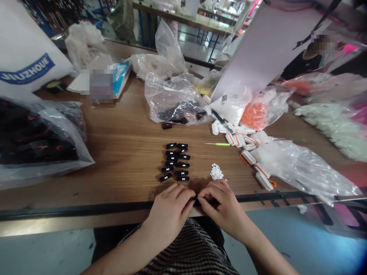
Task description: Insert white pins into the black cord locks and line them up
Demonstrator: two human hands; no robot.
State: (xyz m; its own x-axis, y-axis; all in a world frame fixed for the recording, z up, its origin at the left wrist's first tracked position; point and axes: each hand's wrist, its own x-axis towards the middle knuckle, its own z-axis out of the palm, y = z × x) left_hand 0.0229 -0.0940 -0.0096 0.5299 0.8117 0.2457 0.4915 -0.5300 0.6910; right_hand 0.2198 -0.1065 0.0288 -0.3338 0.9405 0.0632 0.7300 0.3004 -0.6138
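Observation:
My left hand [171,208] and my right hand [220,204] meet at the table's front edge, fingers curled and pinched together on one small black plastic part [195,199] between them. Just beyond my hands, two short rows of the same black parts [176,161] lie on the wooden table [120,152]. A little heap of tiny white pieces [216,172] sits to the right of those rows, close to my right hand.
A clear bag of black parts [177,105] lies further back. White-and-orange parts [243,141], a thin green tool [219,144] and clear bags spread to the right. A large bag of dark parts [34,141] fills the left. A person sits at the far right.

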